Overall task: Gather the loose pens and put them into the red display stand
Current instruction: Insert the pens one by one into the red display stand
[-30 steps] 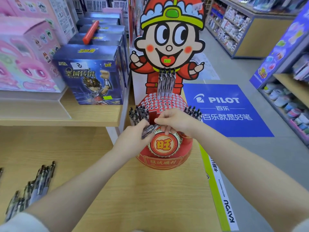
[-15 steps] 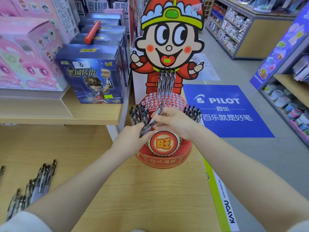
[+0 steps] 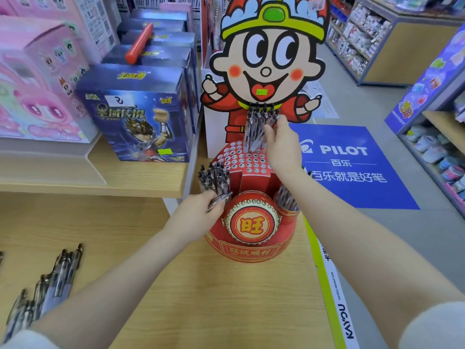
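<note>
The red display stand (image 3: 251,248) sits at the shelf's right end, with a drum-shaped front, a top full of holes and a cartoon figure behind. Pens stand in its back row (image 3: 256,119), its left pocket (image 3: 214,176) and its right pocket (image 3: 286,200). My right hand (image 3: 281,144) reaches over the holed top and pinches a pen (image 3: 260,137) tilted among the back row, tip at the holes. My left hand (image 3: 198,212) rests against the stand's left side, closed on a small bunch of pens (image 3: 220,197). Several loose pens (image 3: 50,283) lie on the shelf at far left.
Blue boxed toys (image 3: 138,112) and pink boxes (image 3: 37,84) stand on a raised shelf to the left. The wooden shelf (image 3: 201,298) ends at a yellow-green edge strip (image 3: 332,298) on the right; beyond it is the aisle floor with a blue Pilot sticker (image 3: 352,167).
My right hand has taken one pen from the bunch in my left hand and carried it up and back to the stand's rear row. The left hand has stayed beside the stand.
</note>
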